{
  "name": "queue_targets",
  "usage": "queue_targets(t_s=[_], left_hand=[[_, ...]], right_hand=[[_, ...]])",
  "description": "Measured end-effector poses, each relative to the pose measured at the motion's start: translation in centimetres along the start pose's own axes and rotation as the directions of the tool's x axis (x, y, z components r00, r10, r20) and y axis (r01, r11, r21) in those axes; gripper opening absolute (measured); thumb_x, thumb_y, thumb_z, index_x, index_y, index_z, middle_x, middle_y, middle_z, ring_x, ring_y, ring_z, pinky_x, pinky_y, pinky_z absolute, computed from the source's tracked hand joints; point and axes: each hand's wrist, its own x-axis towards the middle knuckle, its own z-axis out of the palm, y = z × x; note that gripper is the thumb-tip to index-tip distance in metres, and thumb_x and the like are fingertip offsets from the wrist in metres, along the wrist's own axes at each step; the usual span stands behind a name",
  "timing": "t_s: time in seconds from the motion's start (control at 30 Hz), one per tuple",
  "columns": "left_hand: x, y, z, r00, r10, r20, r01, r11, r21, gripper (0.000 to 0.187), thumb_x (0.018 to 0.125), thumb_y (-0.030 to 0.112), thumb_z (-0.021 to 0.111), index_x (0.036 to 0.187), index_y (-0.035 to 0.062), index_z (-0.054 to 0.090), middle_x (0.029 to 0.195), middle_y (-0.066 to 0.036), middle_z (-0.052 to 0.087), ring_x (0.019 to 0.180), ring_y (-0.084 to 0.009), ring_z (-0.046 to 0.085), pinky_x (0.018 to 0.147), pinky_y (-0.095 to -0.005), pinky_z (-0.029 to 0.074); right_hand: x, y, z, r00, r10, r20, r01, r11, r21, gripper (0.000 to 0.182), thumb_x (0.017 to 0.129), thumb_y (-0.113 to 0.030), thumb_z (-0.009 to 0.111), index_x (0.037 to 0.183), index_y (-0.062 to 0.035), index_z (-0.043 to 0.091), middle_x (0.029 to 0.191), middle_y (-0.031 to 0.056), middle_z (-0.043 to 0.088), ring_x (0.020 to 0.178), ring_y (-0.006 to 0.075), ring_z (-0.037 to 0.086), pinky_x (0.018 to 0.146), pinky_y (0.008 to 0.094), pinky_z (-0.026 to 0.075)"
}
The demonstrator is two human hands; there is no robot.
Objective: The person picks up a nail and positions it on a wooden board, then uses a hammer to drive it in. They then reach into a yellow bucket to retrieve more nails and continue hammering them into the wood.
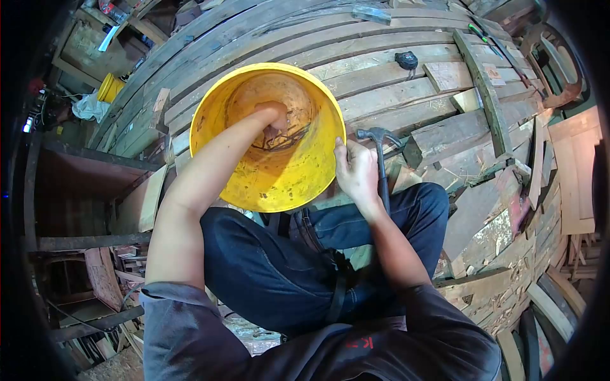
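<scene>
A yellow bucket (273,190) is tilted with its mouth toward me, above my legs. My left hand (274,120) reaches deep inside, at a small heap of thin dark nails (295,135) on the bucket's bottom. Its fingers are partly hidden, so their grip cannot be made out. My right hand (357,168) is at the bucket's right rim, with the thumb up against it and the fingers curled. A claw hammer (380,152) stands head-up just beside that hand, its handle running down past the wrist; whether the fingers hold the handle is unclear.
Wooden planks (381,95) form the surface ahead. A black bundle (406,61), wood blocks (448,76) and a long batten (486,95) lie on the right. A green-handled tool (478,32) is farther back. At the upper left stands a small yellow container (110,88).
</scene>
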Motion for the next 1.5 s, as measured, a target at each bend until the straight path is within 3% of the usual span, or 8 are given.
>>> queue_targets(t_s=[0.1,0.2,0.3,0.7,0.8,0.9,1.0,1.5], left_hand=[[-1.3,0.9,1.1,0.985,0.070,-0.155,-0.057,0.995,0.087,0.027,0.083,0.026,0.078,0.091,0.0003,0.074,0.076,-0.011,0.074,0.068,-0.0197,0.073,0.065,-0.0326,0.058],[-2.4,2.4,1.2,0.985,0.068,-0.156,-0.025,0.964,0.264,0.035,0.082,0.028,0.076,0.108,0.0057,0.073,0.113,-0.012,0.073,0.101,-0.0242,0.071,0.081,-0.0397,0.057],[0.0,2.0,3.2,0.895,0.135,-0.425,0.046,0.920,0.390,0.032,0.086,0.024,0.068,0.114,0.0085,0.072,0.122,-0.011,0.069,0.111,-0.0257,0.067,0.084,-0.0410,0.056],[-0.8,0.7,1.3,0.941,0.124,-0.316,-0.013,0.944,0.331,0.030,0.083,0.015,0.069,0.111,0.0044,0.072,0.118,-0.015,0.070,0.109,-0.0237,0.068,0.081,-0.0377,0.055],[1.0,0.1,0.4,0.991,0.134,0.004,-0.134,0.988,0.075,0.026,0.076,0.016,0.078,0.100,0.0067,0.075,0.107,-0.013,0.073,0.100,-0.0220,0.069,0.078,-0.0374,0.055],[1.9,-0.8,1.4,0.893,0.430,-0.135,-0.404,0.896,0.185,0.020,0.072,0.018,0.082,0.090,0.0136,0.076,0.095,-0.009,0.074,0.091,-0.0226,0.069,0.075,-0.0379,0.054],[1.3,-1.1,1.8,0.832,0.518,-0.197,-0.455,0.842,0.292,0.018,0.071,0.016,0.081,0.088,0.0202,0.076,0.092,-0.005,0.073,0.087,-0.0253,0.068,0.074,-0.0386,0.054],[0.9,-3.0,-0.2,0.779,0.494,-0.385,-0.398,0.865,0.305,0.015,0.070,0.004,0.068,0.083,0.0110,0.067,0.089,-0.012,0.069,0.089,-0.0328,0.066,0.074,-0.0421,0.052]], right_hand=[[0.0,0.2,0.0,1.000,0.021,0.003,-0.021,1.000,0.014,0.033,0.094,-0.018,0.058,0.068,0.0022,0.061,0.055,0.0243,0.054,0.054,0.0429,0.060,0.052,0.0487,0.044],[0.1,0.3,0.0,1.000,0.002,-0.009,-0.002,1.000,0.024,0.033,0.094,-0.018,0.058,0.068,0.0021,0.061,0.056,0.0244,0.054,0.054,0.0429,0.060,0.052,0.0486,0.044],[0.2,0.1,-0.3,1.000,0.015,0.007,-0.015,1.000,0.018,0.032,0.094,-0.018,0.058,0.069,0.0024,0.061,0.056,0.0244,0.054,0.055,0.0431,0.060,0.052,0.0485,0.045],[0.1,-0.2,-0.5,0.999,0.037,0.040,-0.037,0.999,-0.006,0.033,0.094,-0.018,0.058,0.070,0.0026,0.061,0.056,0.0244,0.054,0.055,0.0433,0.060,0.053,0.0487,0.044],[0.1,-0.2,-0.4,0.999,0.018,0.028,-0.018,1.000,-0.003,0.033,0.094,-0.019,0.057,0.070,0.0027,0.061,0.056,0.0244,0.054,0.055,0.0434,0.060,0.052,0.0485,0.044],[0.1,-0.2,-0.4,1.000,-0.002,0.023,0.002,1.000,0.001,0.033,0.094,-0.018,0.058,0.069,0.0027,0.060,0.056,0.0245,0.054,0.055,0.0434,0.060,0.052,0.0484,0.044],[0.0,0.0,-0.2,1.000,-0.021,0.006,0.021,0.999,0.028,0.033,0.094,-0.018,0.058,0.069,0.0026,0.060,0.056,0.0245,0.054,0.054,0.0432,0.059,0.051,0.0484,0.043],[0.0,-0.2,-0.2,0.999,0.012,0.042,-0.013,1.000,0.024,0.032,0.094,-0.019,0.058,0.070,0.0027,0.061,0.056,0.0244,0.054,0.055,0.0431,0.060,0.052,0.0476,0.044]])
